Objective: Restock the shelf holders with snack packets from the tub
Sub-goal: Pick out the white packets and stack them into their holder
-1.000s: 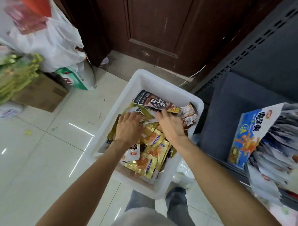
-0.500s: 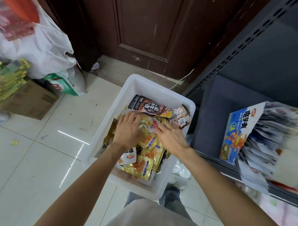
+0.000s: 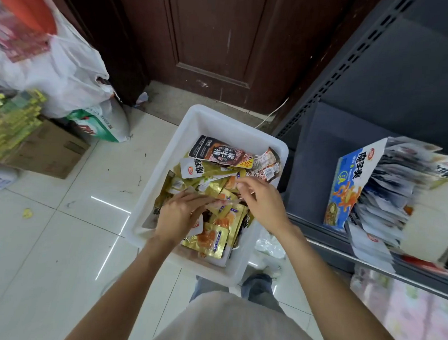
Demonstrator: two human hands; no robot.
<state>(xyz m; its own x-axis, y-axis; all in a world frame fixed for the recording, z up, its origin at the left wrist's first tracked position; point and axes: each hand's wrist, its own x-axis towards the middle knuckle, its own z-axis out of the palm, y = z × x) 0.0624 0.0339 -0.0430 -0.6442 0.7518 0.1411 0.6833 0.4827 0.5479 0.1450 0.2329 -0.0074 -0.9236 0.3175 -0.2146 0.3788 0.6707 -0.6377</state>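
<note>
This is a small shop, seen from its stockroom end. At three o'clock a dark metal shelf rack (image 3: pixel 356 65) with a perforated upright carries a blue display box (image 3: pixel 346 185) packed with sachets. At the centre a white tub (image 3: pixel 214 123) on the tiled floor (image 3: pixel 47 252) holds loose snack packets (image 3: pixel 209 240). At nine o'clock sit a cardboard carton (image 3: pixel 49 152), stacked green packets (image 3: pixel 9 124) and full plastic bags (image 3: pixel 68 73).

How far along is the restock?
Done: the blue display box on the shelf already holds a row of packets. In hand: both hands are over the white tub; the left hand grips a small packet, and the right hand reaches toward it. Left: the tub holds many gold packets.
</note>
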